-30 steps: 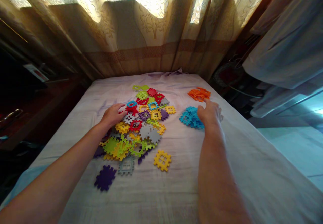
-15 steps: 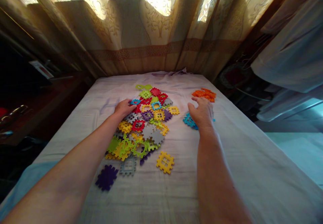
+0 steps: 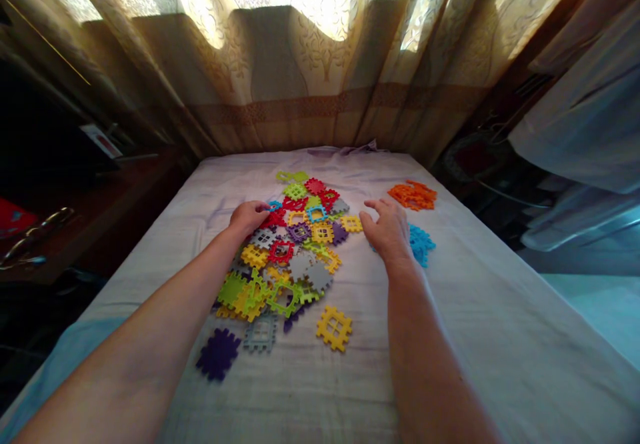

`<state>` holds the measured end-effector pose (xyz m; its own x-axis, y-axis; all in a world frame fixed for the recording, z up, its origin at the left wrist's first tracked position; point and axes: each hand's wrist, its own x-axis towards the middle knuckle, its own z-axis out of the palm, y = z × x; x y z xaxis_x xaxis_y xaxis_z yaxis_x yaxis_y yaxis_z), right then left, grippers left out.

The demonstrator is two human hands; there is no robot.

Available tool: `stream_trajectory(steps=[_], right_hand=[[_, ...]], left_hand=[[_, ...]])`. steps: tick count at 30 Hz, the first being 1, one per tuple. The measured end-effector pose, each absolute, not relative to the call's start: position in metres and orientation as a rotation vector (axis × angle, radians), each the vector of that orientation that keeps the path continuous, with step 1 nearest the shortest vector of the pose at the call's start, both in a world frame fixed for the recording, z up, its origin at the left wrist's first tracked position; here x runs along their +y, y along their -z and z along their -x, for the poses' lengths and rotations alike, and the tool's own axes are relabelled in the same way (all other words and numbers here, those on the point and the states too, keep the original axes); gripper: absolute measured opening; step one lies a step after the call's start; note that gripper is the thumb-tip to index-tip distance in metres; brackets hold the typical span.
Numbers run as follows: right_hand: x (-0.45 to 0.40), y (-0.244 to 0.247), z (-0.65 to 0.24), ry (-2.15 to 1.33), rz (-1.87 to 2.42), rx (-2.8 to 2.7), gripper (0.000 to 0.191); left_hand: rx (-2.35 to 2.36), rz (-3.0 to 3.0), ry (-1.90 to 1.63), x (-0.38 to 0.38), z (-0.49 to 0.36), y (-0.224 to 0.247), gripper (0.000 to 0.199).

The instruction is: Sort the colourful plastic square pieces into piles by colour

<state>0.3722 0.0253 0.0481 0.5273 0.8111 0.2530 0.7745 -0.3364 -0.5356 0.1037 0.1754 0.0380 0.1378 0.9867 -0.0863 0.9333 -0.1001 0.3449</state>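
Note:
A mixed pile of toothed plastic tiles in red, yellow, green, grey and purple lies mid-table, with a grey tile [image 3: 317, 276] on its right side. My left hand [image 3: 249, 219] is closed at the pile's upper left, its fingertips on a small blue tile [image 3: 275, 206]. To the right of the pile, my right hand [image 3: 387, 227] hovers with fingers apart and nothing in them. Blue tiles [image 3: 421, 244] lie partly hidden behind that hand. A blue square frame [image 3: 317, 214] rests on the pile between my hands.
Orange tiles [image 3: 413, 195] are heaped at the back right. A yellow tile [image 3: 334, 328] and a purple tile [image 3: 219, 354] lie near the front on the sheet [image 3: 300, 404]. A curtain [image 3: 320, 91] hangs behind the table.
My right hand has moved left, off the blue tiles toward the mixed pile. My left hand stays at the small blue tile. The view has shifted slightly.

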Motion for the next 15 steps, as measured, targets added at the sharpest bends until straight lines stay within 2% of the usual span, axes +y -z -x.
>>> stream_trajectory(steps=[10, 15], right_hand=[[0.024, -0.053, -0.371, -0.104, 2.175, -1.281, 0.039], [0.021, -0.066, -0.365, -0.325, 2.182, -1.297, 0.042]], left_hand=[[1.881, -2.317, -0.109, 0.182, -0.108, -0.054, 0.030], [1.668, -2.605, -0.265, 0.155, -0.119, -0.061, 0.032]])
